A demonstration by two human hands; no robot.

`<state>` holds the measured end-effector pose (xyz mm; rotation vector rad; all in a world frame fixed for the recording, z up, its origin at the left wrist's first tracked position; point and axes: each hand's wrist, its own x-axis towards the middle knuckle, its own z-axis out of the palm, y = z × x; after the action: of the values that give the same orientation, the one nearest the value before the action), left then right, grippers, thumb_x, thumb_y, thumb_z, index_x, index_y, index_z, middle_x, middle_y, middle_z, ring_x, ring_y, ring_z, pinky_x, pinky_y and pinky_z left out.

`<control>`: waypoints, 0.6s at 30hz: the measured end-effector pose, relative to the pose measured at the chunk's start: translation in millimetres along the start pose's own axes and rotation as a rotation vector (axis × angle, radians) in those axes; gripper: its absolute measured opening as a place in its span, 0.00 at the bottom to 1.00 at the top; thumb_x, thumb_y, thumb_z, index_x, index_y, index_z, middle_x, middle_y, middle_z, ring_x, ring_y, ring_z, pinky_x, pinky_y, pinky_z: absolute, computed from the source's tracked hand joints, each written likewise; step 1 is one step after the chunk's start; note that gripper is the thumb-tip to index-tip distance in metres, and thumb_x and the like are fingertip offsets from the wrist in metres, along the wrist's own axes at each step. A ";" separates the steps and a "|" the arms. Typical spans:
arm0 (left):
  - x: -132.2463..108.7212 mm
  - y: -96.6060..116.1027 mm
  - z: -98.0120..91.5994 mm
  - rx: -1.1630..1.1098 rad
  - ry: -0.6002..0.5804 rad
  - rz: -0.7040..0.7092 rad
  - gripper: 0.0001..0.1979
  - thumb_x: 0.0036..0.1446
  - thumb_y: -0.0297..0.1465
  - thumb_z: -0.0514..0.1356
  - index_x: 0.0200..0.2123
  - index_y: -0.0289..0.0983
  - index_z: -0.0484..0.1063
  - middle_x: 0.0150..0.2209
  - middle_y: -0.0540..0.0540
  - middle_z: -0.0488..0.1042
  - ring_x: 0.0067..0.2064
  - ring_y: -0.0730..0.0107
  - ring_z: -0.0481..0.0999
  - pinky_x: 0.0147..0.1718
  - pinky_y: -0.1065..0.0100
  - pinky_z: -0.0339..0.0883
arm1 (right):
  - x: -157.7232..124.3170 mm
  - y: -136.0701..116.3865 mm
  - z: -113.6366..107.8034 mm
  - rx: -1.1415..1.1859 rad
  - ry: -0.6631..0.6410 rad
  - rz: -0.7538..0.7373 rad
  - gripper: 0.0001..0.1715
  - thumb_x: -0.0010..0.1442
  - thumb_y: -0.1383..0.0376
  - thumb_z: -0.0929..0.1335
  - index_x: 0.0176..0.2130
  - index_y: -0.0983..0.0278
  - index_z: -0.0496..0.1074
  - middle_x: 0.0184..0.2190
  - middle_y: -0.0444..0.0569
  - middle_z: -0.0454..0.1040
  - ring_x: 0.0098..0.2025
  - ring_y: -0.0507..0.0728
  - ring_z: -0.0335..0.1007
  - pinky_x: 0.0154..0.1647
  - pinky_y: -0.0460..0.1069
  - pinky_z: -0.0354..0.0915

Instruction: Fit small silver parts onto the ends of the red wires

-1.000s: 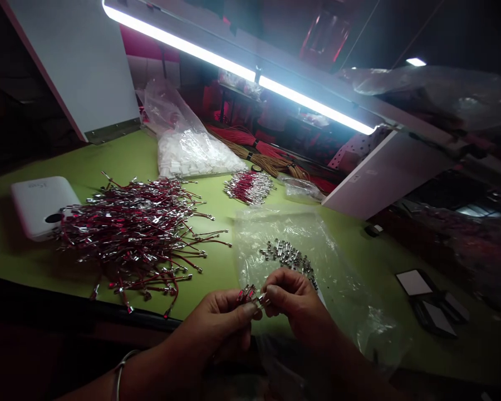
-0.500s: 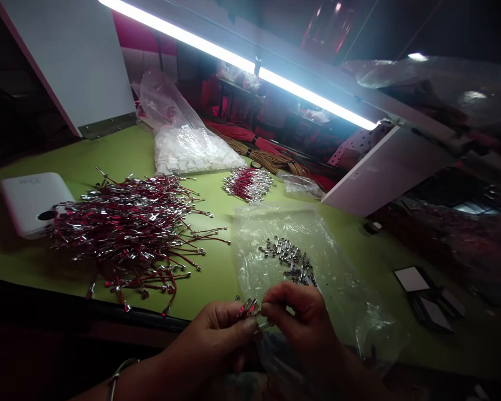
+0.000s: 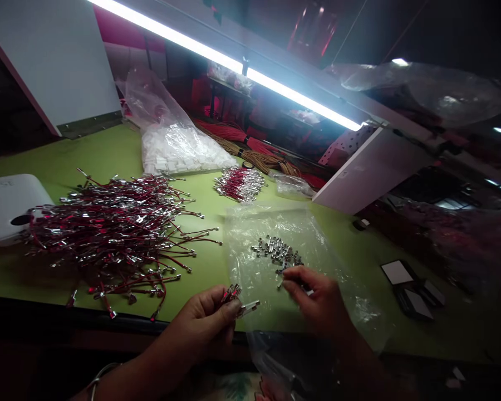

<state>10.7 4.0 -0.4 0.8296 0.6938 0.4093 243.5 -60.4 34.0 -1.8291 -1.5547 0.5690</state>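
As left hand (image 3: 209,316) pinches pieces (image 3: 249,308), shiny parts (image 3: 279,250) lie beyond right hand (image 3: 317,298), grip unclear.

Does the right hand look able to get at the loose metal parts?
Likely yes: the right hand is at the near edge of the loose metal parts, which lie exposed on the clear plastic with nothing visibly in its way.

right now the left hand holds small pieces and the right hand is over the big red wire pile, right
Not the big wire pile: the head view shows the right hand over clear plastic by small metal parts; the rest stands.
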 end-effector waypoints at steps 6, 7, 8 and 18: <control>0.1 1.3 -1.0 0.002 -0.001 -0.030 0.21 0.51 0.48 0.69 0.33 0.36 0.72 0.18 0.56 0.68 0.16 0.84 0.55 0.14 0.79 0.45 | 11.4 13.5 -1.4 -0.783 -0.167 -0.221 0.09 0.60 0.74 0.66 0.34 0.63 0.75 0.31 0.49 0.78 0.32 0.57 0.73 0.32 0.48 0.58; 0.1 1.6 -0.9 -0.002 -0.005 -0.039 0.21 0.50 0.48 0.69 0.33 0.36 0.72 0.18 0.56 0.68 0.16 0.84 0.55 0.14 0.79 0.45 | 13.2 12.2 2.8 -0.792 -0.186 -0.252 0.10 0.58 0.76 0.66 0.32 0.63 0.74 0.30 0.50 0.77 0.32 0.57 0.72 0.31 0.48 0.56; 0.0 1.9 -0.8 -0.006 -0.012 -0.055 0.21 0.50 0.48 0.69 0.34 0.36 0.73 0.18 0.56 0.68 0.16 0.84 0.54 0.14 0.79 0.44 | 15.5 11.0 6.6 -0.792 -0.203 -0.281 0.10 0.55 0.77 0.66 0.30 0.64 0.73 0.30 0.51 0.76 0.31 0.57 0.71 0.30 0.49 0.54; -7.7 0.0 1.8 -0.130 -0.063 -0.087 0.19 0.55 0.46 0.67 0.37 0.35 0.74 0.17 0.57 0.63 0.14 0.85 0.48 0.14 0.74 0.34 | 23.0 18.7 13.2 -0.591 -0.062 -0.347 0.09 0.58 0.75 0.63 0.30 0.66 0.70 0.26 0.50 0.72 0.29 0.56 0.67 0.32 0.49 0.59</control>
<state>6.5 -1.4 3.5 0.6842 0.6361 0.3444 251.8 -36.6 13.5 -1.8810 -2.1879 -0.0065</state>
